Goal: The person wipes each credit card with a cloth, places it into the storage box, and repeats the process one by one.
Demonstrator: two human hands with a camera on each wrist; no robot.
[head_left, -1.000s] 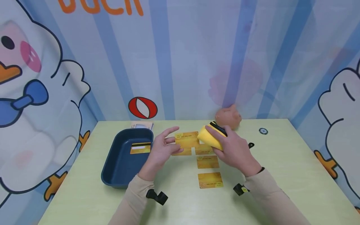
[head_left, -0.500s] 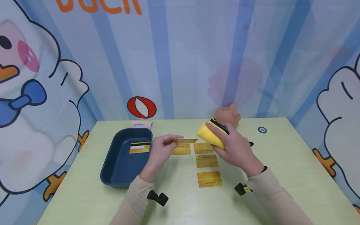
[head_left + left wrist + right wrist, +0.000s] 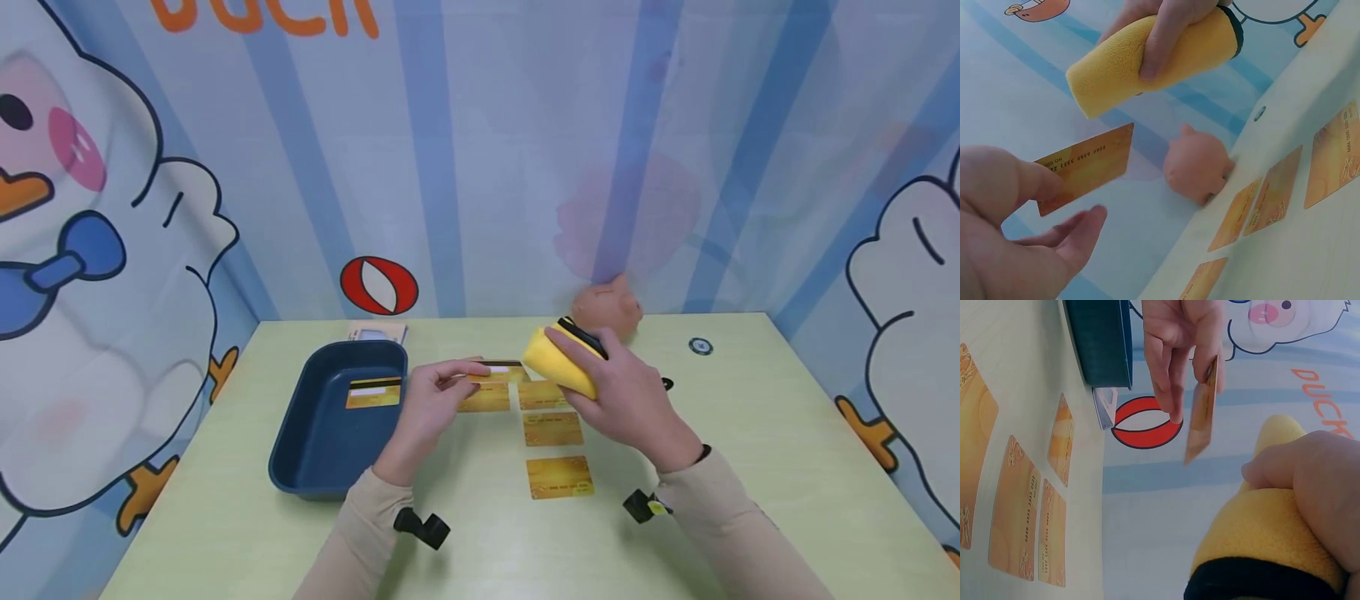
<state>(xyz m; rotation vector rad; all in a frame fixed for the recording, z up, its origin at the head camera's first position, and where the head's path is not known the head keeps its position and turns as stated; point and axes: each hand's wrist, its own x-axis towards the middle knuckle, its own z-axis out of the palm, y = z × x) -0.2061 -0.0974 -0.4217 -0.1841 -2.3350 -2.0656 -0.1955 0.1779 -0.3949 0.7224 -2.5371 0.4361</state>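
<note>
A gold bank card (image 3: 1088, 169) is pinched by its end between the thumb and fingers of my left hand (image 3: 430, 402), raised above the table. Its striped back faces the head camera, while the left wrist view sees the numbered front. My right hand (image 3: 626, 400) grips a folded yellow cloth (image 3: 555, 361) with a black edge, just right of the card and apart from it. Below the hands, several more gold cards lie face up, including one card (image 3: 561, 477) nearest me and another card (image 3: 552, 429) behind it.
A dark blue bin (image 3: 330, 454) stands at the left, with a gold card (image 3: 372, 392) lying stripe-up inside. Behind it is a stack of paper notes (image 3: 377, 332). A pink piggy bank (image 3: 607, 308) and a round chip (image 3: 701, 346) sit toward the back right.
My left hand has turned the card over: its front showed first, then its edge, now its striped back. The right hand keeps the cloth in nearly the same place.
</note>
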